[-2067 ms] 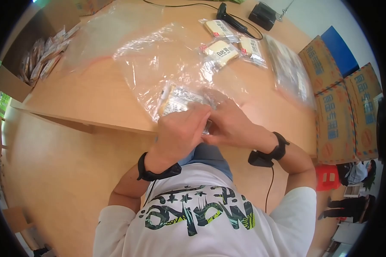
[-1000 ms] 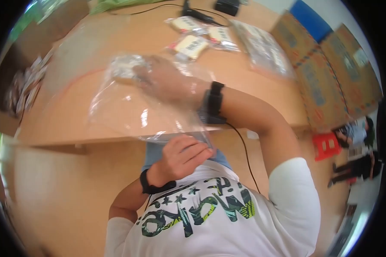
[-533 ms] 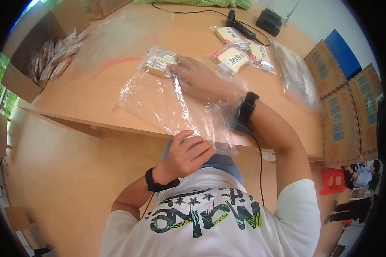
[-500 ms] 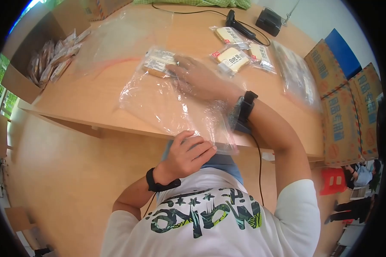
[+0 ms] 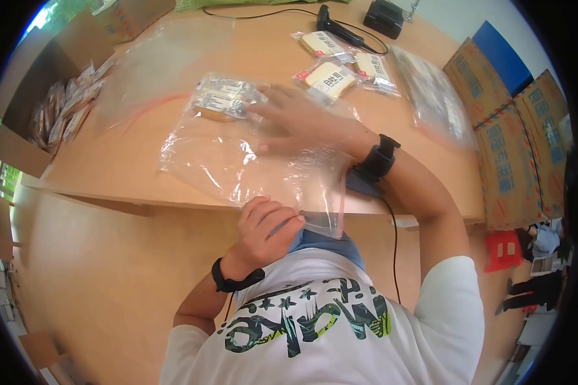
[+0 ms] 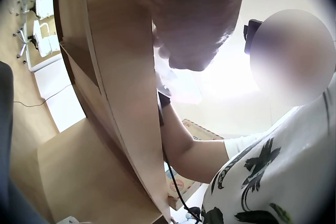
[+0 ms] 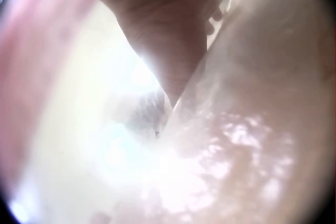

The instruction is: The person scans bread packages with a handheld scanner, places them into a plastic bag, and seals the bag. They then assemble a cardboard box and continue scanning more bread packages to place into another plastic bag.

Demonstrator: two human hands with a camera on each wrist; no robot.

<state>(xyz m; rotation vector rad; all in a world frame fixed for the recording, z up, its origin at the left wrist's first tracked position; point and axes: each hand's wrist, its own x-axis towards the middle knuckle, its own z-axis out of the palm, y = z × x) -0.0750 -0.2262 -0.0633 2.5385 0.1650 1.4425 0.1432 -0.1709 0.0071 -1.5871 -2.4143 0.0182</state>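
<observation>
A large clear plastic bag [image 5: 202, 154] lies on the table, its mouth toward my body. Inside its far end is a sealed pack of toast [image 5: 221, 99], label side up. My right hand [image 5: 295, 119] reaches into the bag with fingers spread, fingertips right beside the pack and holding nothing. Bag film surrounds this hand [image 7: 168, 29] in the right wrist view, which is washed out by glare. At the table's front edge my left hand [image 5: 270, 228] holds the bag's near edge with bent fingers; its thumb is hidden in the head view.
Several toast packs [image 5: 331, 78] lie beyond the bag near a black scanner [image 5: 343, 29]. A flat filled bag [image 5: 430, 90] lies right, by cardboard boxes [image 5: 494, 141]. Another clear bag [image 5: 154, 70] lies left, beside an open carton [image 5: 19, 138] of wrapped packs.
My hands were together at the pack near the table's edge. My right hand has moved forward inside the bag, taking the pack to its far end, then drawn slightly off it.
</observation>
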